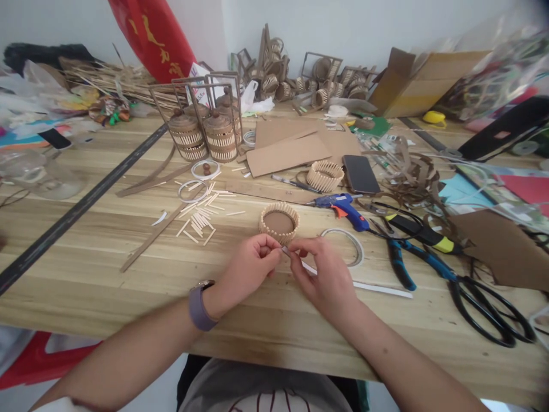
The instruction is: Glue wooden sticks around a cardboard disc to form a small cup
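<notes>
My left hand (249,269), with a watch on its wrist, pinches the end of a narrow white strip (381,290) between thumb and forefinger. Close beside it, my right hand (326,277) is also closed on the strip's end, its thumb and fingertips pressed together. From there the strip runs under my right hand and out along the table to the right. Just beyond my fingertips stands a small round basket (278,220) of upright sticks with a brown bottom. A roll of white tape (360,252) lies flat by my right hand.
Loose sticks (199,220) lie to the left, near a brown strip (150,240). A blue glue gun (343,209), pliers (401,266) and large scissors (489,309) lie right. Behind are a stick ring (325,175), a phone (361,174), cardboard (287,153) and lidded baskets (221,137).
</notes>
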